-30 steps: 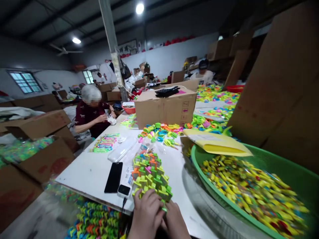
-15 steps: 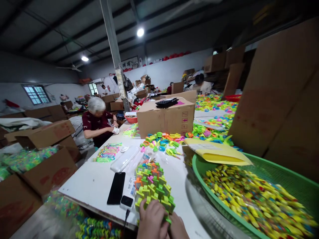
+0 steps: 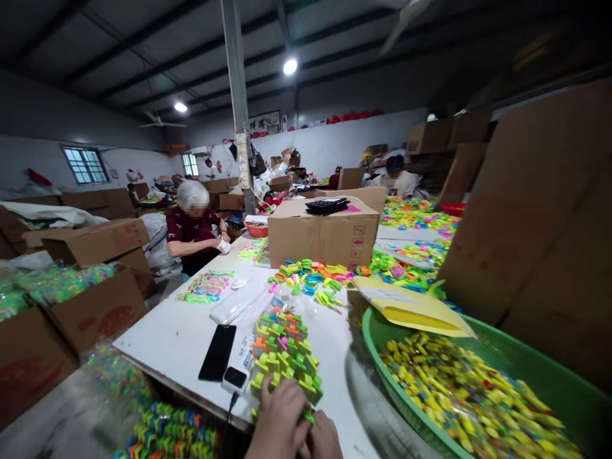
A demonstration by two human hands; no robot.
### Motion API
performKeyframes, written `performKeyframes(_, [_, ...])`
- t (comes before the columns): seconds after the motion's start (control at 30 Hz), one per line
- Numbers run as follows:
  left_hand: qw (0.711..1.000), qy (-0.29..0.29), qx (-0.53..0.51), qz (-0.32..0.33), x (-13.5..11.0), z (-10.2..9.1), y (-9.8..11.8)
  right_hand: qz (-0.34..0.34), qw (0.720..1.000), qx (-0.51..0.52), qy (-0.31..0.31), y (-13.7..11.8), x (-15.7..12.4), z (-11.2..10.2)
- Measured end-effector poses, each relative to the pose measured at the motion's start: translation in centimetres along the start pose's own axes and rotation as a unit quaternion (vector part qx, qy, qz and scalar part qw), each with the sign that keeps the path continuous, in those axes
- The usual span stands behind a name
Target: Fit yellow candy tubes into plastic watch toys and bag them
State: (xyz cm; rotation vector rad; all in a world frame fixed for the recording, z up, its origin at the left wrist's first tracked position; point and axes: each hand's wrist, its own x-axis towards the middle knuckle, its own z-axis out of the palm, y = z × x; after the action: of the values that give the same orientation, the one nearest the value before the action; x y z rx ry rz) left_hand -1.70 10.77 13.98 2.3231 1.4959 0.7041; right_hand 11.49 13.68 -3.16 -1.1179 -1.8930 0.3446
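Note:
A long bundle of small plastic pieces [image 3: 287,354], mostly yellow and green with some orange, lies on the white table [image 3: 176,344], with clear film at its far end. At its near end my left hand [image 3: 281,411] is closed, fingers curled over the pieces. Close against it on the right is my right hand [image 3: 325,437], also closed, its fingertips mostly hidden. A bit of green plastic shows between the two hands. Left of the bundle lie a black phone [image 3: 217,352] and a small white device with a dark screen [image 3: 235,378], a cable running from it.
On the right stands a green basket [image 3: 377,357] of yellow wrapped pieces, a yellow envelope [image 3: 414,309] on its rim. Loose coloured pieces [image 3: 310,277] lie before a cardboard box [image 3: 318,239]. Another person [image 3: 194,229] sits at the table's left side.
The view has tilted and turned slightly, so the scene sits shifted in the picture. Both hands remain at the bundle's near end, still close together.

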Motion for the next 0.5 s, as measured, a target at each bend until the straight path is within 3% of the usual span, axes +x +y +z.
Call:
performKeyframes(0.1, [0.999,0.007,-0.024,-0.025,-0.6,-1.5,1.6,0.017,1.000,-0.012,0.011,-1.8,0.3,-0.9])
performKeyframes(0.27, [0.999,0.026,-0.026,-0.030,-1.9,-1.2,2.2,0.017,0.994,-0.105,0.030,-4.3,0.7,-1.2])
performKeyframes(0.4, [0.999,0.034,-0.005,-0.042,-2.1,-1.3,2.7,0.049,0.989,-0.137,-0.019,-5.6,1.8,-1.8])
performKeyframes(0.5, [0.999,0.049,0.022,-0.011,-2.9,-3.0,4.0,0.084,0.983,-0.136,-0.085,-6.9,2.3,-3.5])
